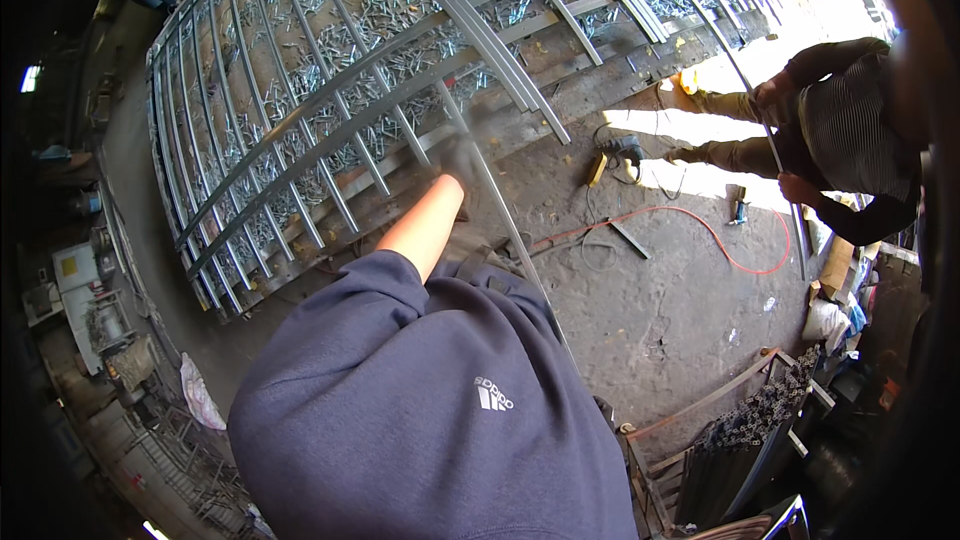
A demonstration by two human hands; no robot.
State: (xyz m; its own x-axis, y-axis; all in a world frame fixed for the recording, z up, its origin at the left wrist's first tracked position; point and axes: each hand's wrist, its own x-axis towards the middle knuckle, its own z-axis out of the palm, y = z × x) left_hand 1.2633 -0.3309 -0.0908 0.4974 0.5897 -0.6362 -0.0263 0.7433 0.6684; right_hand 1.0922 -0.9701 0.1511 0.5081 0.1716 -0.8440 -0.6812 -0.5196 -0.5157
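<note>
Silvery metal bar (508,210) at centre, slanting from eleven o'clock toward five, its upper end by a metal grid (400,92). The left hand (456,165), blurred, is at the bar; its grip cannot be told. Seemingly it's positioning the bar; the next move likely needs steadiness.

The metal bar (504,210) is long, thin and gray, with a soft shine. It looks straight and is tipped on a slant. Its top end is by the near edge of the big table (575,105). From there it slopes down to the right, next to the dark blue sweatshirt (400,430). A bit near the top is blurry.
</note>
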